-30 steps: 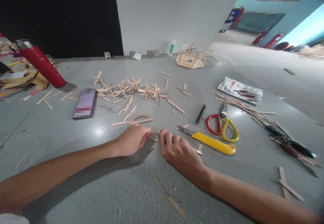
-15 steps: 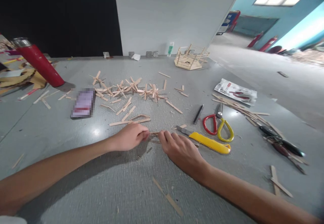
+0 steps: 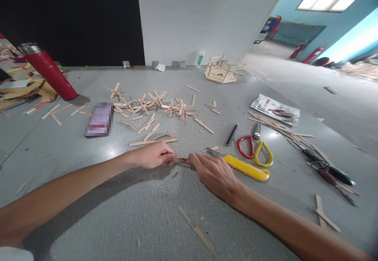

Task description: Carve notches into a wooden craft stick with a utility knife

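Two hands, left (image 3: 156, 155) and right (image 3: 214, 172), pinch one thin, pale-brown wooden piece (image 3: 182, 159) between them; one yellow knife (image 3: 246, 168) lies just beside the right.

Both bare forearms reach in from the sides, angled inward. The left hand (image 3: 155, 155) pinches with thumb and forefinger, wrist nearly straight; the right hand (image 3: 213, 173) faces it, knuckles up, fingers curled, close but apart.

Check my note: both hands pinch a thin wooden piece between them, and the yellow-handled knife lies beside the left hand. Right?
Not quite: the head view shows the yellow-handled knife beside the right hand, not the left hand. Both do pinch a thin wooden piece between them.
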Action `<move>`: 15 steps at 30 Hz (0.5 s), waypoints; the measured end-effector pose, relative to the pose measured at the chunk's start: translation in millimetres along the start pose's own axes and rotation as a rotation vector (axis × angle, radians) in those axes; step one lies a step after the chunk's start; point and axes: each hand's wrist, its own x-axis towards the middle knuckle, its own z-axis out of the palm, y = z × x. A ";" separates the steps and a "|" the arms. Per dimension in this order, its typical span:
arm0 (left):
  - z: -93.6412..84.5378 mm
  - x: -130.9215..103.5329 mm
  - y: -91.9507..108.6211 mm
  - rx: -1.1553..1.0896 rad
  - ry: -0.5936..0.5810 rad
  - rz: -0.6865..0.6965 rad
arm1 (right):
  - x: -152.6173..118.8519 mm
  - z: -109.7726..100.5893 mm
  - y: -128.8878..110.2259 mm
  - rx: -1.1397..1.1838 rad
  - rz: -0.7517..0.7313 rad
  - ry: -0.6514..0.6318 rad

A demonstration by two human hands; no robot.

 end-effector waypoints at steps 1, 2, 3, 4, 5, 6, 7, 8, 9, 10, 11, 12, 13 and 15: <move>-0.3 0.0 0.3 -0.006 -0.009 -0.007 | -0.2 1.0 0.9 0.027 0.006 -0.003; -0.5 0.0 0.6 -0.011 -0.016 -0.015 | -0.4 2.3 1.8 0.054 0.011 -0.005; -0.8 0.2 0.8 -0.016 -0.022 -0.022 | -0.6 3.9 2.7 0.077 0.016 0.000; -1.0 0.4 0.9 -0.021 -0.027 -0.027 | -0.9 5.5 3.5 0.098 0.018 0.008; -1.3 0.7 0.9 -0.025 -0.027 -0.033 | -1.3 7.2 4.3 0.119 0.018 0.020; -1.5 1.0 1.0 -0.032 -0.029 -0.037 | -1.8 8.8 4.9 0.140 0.016 0.036; -1.8 1.2 0.9 -0.042 -0.035 -0.043 | -2.3 10.2 5.5 0.161 0.012 0.052; -2.1 1.4 0.9 -0.058 -0.044 -0.052 | -2.9 11.4 6.0 0.178 0.007 0.067; -2.4 1.5 0.8 -0.074 -0.051 -0.063 | -3.4 12.3 6.2 0.190 0.005 0.077; -2.6 1.4 0.8 -0.085 -0.057 -0.072 | -3.9 12.8 6.4 0.197 0.007 0.082; -2.9 1.4 0.7 -0.090 -0.061 -0.079 | -4.2 13.0 6.5 0.197 0.014 0.082; -3.0 1.2 0.7 -0.091 -0.061 -0.084 | -4.3 12.8 6.4 0.193 0.025 0.080; -3.0 1.0 0.7 -0.088 -0.058 -0.088 | -4.2 12.3 6.1 0.191 0.040 0.077; -2.8 0.7 0.6 -0.084 -0.060 -0.089 | -3.4 9.9 5.2 0.171 0.066 0.075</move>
